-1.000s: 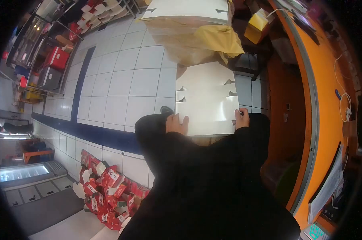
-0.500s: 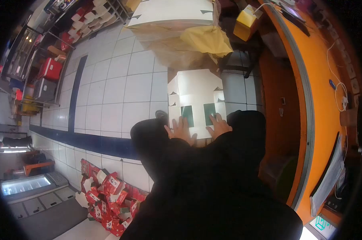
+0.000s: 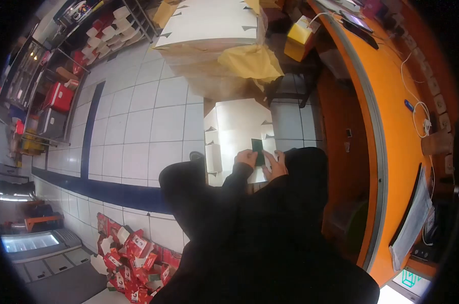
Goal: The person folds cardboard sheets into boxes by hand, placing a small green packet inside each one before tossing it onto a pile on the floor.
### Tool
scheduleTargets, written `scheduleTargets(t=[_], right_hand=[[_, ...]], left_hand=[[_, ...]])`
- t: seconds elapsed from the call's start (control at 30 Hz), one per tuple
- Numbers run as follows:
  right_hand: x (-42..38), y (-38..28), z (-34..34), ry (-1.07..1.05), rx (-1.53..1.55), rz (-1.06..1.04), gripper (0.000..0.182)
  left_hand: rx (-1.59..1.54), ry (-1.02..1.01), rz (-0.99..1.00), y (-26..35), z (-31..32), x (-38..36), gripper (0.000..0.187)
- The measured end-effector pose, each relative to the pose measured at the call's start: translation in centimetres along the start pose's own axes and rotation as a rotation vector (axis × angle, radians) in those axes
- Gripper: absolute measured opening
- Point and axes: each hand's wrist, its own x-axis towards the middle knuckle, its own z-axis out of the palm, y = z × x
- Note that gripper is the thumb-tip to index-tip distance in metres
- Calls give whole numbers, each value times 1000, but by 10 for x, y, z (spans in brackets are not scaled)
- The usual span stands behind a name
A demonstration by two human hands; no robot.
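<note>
A white cardboard box blank (image 3: 235, 126) lies over my lap, with notched flaps along its sides. One dark green flap (image 3: 258, 148) stands out between my hands. My left hand (image 3: 246, 158) pinches the left edge of this green flap, fingers bent. My right hand (image 3: 276, 166) grips the blank at the green flap's right side, its fingertips on the green and the white card beside it. The undersides of both hands' fingertips are hidden.
Ahead stands a stack of white blanks (image 3: 209, 23) in torn brown paper (image 3: 252, 62). An orange counter (image 3: 374, 119) runs along the right, holding a phone and cables. Folded red boxes (image 3: 133, 263) lie in a pile at lower left. Shelving (image 3: 47, 93) stands at far left.
Both hands have left their flat, spread pose and come together at one green flap. The second green patch on the left no longer shows. The view has shifted slightly.
</note>
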Motion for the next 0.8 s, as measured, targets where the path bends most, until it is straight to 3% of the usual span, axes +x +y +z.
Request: scheduleTargets(t=[0.07, 0.1, 0.13, 0.2, 0.33, 0.4, 0.43, 0.53, 0.6, 0.67, 0.73, 0.8], right_hand=[[-8, -4, -8, 157, 199, 165, 64], [-8, 16, 6, 325, 160, 43, 63], [-13, 22, 11, 322, 164, 49, 63], [-23, 26, 14, 151, 445, 376, 47], [-27, 5, 8, 159, 590, 394, 31], [-25, -9, 2, 323, 383, 169, 25], [-23, -17, -1, 327, 382, 170, 25], [-22, -26, -3, 354, 331, 87, 18], [-16, -21, 4, 386, 238, -37, 15], [-13, -17, 10, 385, 247, -33, 15], [-9, -13, 13, 387, 249, -28, 16], [-4, -11, 15, 366, 333, 114, 17]], left_hand=[[-126, 93, -14, -8, 3, 4, 33], [-265, 76, -123, -15, 7, 11, 33], [-260, 73, -127, -24, 10, 15, 33], [-607, 76, -149, -30, 12, 18, 31], [-829, -14, -218, -15, 9, 10, 23], [-852, -31, -174, -8, 6, 4, 21], [-878, -47, -131, -5, 6, 2, 20], [-662, -66, 15, 2, 2, -9, 20], [-609, -55, 4, 11, 3, -20, 22], [-556, -40, -5, 21, -1, -30, 24], [-236, 63, 35, 30, -2, -38, 27], [-149, 66, 95, 29, 4, -41, 27]])
